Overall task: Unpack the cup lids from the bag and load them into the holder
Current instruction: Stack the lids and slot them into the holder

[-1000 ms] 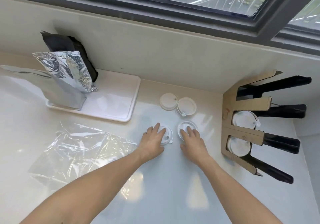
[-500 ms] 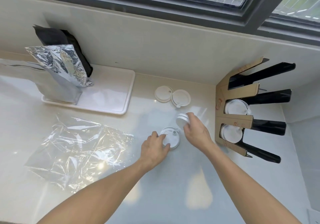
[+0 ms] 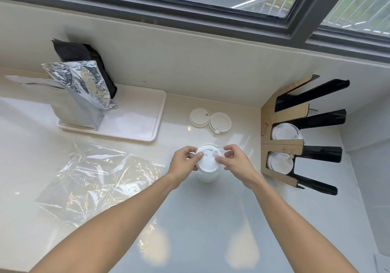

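Both hands hold white cup lids stacked together a little above the counter. My left hand pinches the stack's left rim and my right hand pinches its right rim. Two more lids lie side by side on the counter behind them. The cardboard and black holder stands at the right against the wall, with lids in its second slot and lids in the slot below. The empty clear plastic bag lies flat at the left.
A white tray at the back left carries a silver foil pouch and a black pouch. A wall and window ledge run behind the counter. The holder's top slot is empty.
Both hands lifted their lids off the counter and brought them together into one stack held between them. The view shifted slightly.
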